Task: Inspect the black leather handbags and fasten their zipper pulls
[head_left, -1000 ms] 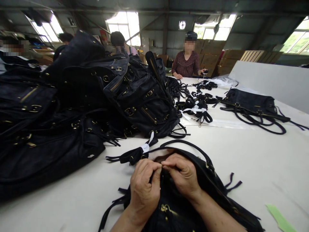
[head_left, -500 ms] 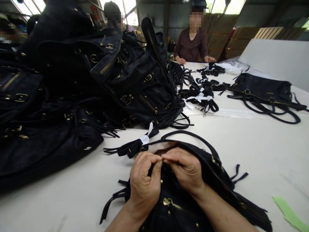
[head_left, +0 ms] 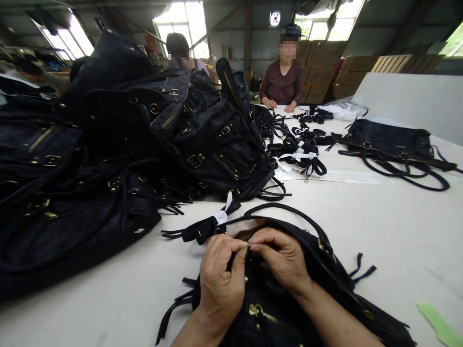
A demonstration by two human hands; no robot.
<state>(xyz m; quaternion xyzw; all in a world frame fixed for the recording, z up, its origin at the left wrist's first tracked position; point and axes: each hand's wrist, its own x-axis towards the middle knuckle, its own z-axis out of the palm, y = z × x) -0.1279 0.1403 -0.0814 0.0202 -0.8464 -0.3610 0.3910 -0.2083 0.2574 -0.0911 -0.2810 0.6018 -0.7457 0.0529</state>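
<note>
A black handbag (head_left: 289, 313) with brass zips and studs lies in front of me, its top gaping so that pale lining (head_left: 246, 227) shows. At the near edge of that opening, my left hand (head_left: 224, 274) is closed in a pinch, thumb against forefinger. My right hand (head_left: 284, 258) pinches right beside it, the fingertips of both almost touching. Whatever small piece sits between the fingertips is too hidden to name. Just beyond my left hand rests a black strap bundle (head_left: 198, 229) tied with a white band (head_left: 221, 217). The bag's handle (head_left: 289, 208) arches behind my hands.
A large heap of black handbags (head_left: 217, 140) fills the left of the white table (head_left: 379, 226). Further back lie several strap bundles (head_left: 300, 149), and another black bag (head_left: 390, 140) is at the right. A green strip (head_left: 437, 323) lies near right. Across the table stands a person (head_left: 284, 84).
The whole view has tilted upward, so everything sits slightly lower in the picture. Both hands keep their pinch at the bag's opening. The person opposite has drawn their hands closer together.
</note>
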